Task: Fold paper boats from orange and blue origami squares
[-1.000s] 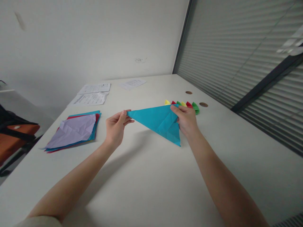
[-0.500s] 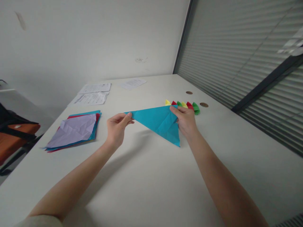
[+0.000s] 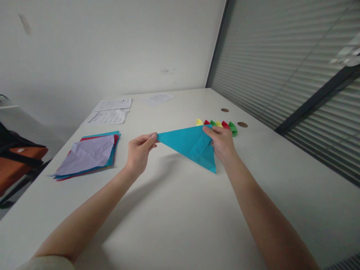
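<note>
A blue sheet of paper, folded to a triangle with crease lines on its right part, is held up above the table. My left hand pinches its narrow left corner between thumb and fingers. At the upper right corner, my right hand grips the paper with the thumb in front; its other fingers are partly hidden behind. The lower corner of the triangle hangs free. Just behind the right hand stands a row of small folded paper pieces in yellow, red and green, partly covered by the blue paper and the hand.
On the left of the white table lies a stack of coloured sheets, a creased lilac one on top. Printed pages lie farther back. Two round brown discs sit near the right edge, beside window blinds. An orange chair stands at left.
The blue paper has shifted slightly to the right, and less of its left corner lies over the left hand's fingers. Both hands keep hold of it.
</note>
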A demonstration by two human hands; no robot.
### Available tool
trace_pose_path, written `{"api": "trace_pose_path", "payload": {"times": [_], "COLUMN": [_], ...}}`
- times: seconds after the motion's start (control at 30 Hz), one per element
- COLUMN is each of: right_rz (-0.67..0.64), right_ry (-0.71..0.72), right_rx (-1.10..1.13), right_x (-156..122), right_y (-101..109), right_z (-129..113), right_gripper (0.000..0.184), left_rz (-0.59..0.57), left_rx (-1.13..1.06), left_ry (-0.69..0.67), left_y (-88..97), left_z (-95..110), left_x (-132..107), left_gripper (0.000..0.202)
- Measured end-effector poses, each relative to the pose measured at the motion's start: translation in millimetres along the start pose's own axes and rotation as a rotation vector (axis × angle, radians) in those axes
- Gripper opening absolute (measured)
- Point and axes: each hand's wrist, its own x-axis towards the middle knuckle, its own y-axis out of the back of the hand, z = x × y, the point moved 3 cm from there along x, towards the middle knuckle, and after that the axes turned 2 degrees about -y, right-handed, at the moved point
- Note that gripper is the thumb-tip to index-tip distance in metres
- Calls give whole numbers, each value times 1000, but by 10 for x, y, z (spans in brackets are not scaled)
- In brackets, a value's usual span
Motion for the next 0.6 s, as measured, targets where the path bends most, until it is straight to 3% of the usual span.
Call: {"api": "trace_pose_path", "payload": {"times": [0.4, 0.6], "right_rz": [-13, -29], "right_ry": [10, 53], "right_rx": [-26, -79], "right_x": [22, 49], "right_y": [21, 34], "right_z": [7, 47], "right_gripper": [58, 50], "left_rz": [-36, -24], "left_rx": [-61, -79], "left_ry": [147, 158], "left_y": [-11, 3], "left_z": [16, 2], "left_x": [-25, -2], "left_gripper": [28, 30]}}
